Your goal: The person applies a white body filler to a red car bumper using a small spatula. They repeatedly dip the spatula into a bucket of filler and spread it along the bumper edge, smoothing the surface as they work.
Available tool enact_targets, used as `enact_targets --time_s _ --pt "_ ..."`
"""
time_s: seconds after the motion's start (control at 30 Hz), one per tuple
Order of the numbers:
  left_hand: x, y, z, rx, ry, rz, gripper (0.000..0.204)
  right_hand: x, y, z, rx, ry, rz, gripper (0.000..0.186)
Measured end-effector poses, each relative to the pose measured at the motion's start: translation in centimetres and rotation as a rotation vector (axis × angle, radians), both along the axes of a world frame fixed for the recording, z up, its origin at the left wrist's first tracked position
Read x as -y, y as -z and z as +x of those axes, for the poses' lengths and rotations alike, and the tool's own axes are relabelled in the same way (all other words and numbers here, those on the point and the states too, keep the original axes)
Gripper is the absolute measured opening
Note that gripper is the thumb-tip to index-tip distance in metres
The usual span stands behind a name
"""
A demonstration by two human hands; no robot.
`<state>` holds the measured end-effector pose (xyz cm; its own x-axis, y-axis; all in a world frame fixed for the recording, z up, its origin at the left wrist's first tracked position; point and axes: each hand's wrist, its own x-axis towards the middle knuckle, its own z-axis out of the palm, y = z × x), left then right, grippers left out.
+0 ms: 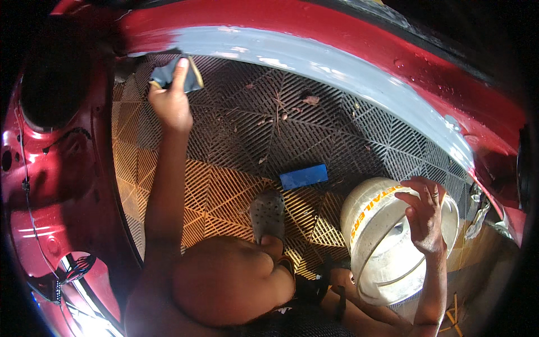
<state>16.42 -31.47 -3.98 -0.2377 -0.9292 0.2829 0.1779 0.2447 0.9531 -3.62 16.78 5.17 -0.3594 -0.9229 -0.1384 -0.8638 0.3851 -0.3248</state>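
My left hand (172, 106) is closed around a folded piece of dark grey sandpaper (164, 73) with yellowish edges, thumb on top. It is beside the left end of a grey-coated strip (314, 63) along the red car sill (236, 15). The strip has several pale, worn patches. My right hand (425, 219) is above a tilted whitish bucket (359, 210) at the right. Its fingers are bent and apart, and I see nothing held in them. Whether it touches the bucket cannot be made out.
A blue rectangular block (304, 177) lies on the grated floor tiles (224, 123), black toward the sill and orange nearer me. Dry debris (310, 100) is scattered there. A red car door (62, 191) with exposed wires stands at left. My shoe (267, 216) rests near the middle.
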Motion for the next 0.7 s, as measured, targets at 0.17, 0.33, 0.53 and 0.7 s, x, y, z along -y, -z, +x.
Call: enact_targets --time_s 0.17,0.33,0.53,0.7 --pt "-4.1 0.7 -0.3 0.182 0.255 0.127 0.017 -6.6 3.8 1.1 -0.139 0.177 -0.416 0.041" --pt "-7.3 1.8 1.5 0.523 0.427 0.243 0.031 -12.5 11.6 2.9 0.543 0.688 -0.529 0.035" --pt "-10.8 4.5 1.2 0.450 0.527 0.594 0.045 -12.1 22.5 7.3 1.290 1.312 -0.445 0.038" --pt "-13.1 6.3 1.7 0.636 0.678 0.512 0.042 -11.4 21.2 7.5 1.350 1.254 -0.341 0.040"
